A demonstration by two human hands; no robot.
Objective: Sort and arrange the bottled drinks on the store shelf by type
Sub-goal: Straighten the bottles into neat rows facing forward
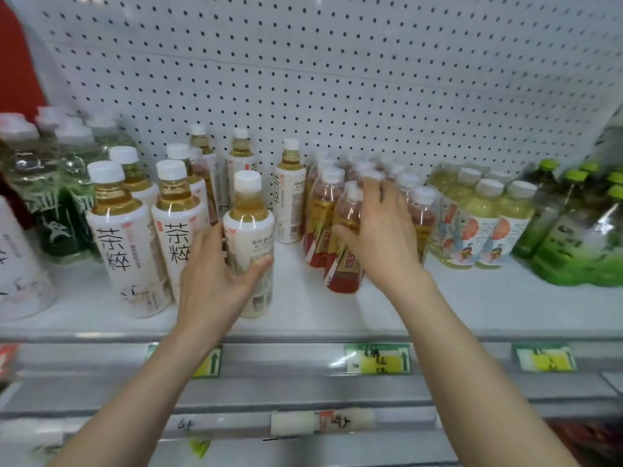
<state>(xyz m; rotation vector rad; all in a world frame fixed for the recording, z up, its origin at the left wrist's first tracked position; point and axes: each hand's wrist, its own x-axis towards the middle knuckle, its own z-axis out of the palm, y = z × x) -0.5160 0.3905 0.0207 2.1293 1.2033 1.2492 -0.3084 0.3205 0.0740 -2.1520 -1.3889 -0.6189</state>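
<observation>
Left hand (215, 281) grips white-label bottle (248, 237); right hand (381, 234) holds red-label bottle (345, 261)

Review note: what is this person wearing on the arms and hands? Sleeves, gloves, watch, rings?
Nothing shows. The left forearm and right forearm are bare down to the frame's bottom edge, no sleeve in view. The left hand and right hand are ungloved, with no watch, bracelet or ring visible.

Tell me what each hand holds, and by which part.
The left hand grips a white bottle at its lower body. The right hand grips a red bottle round its shoulder.
</observation>
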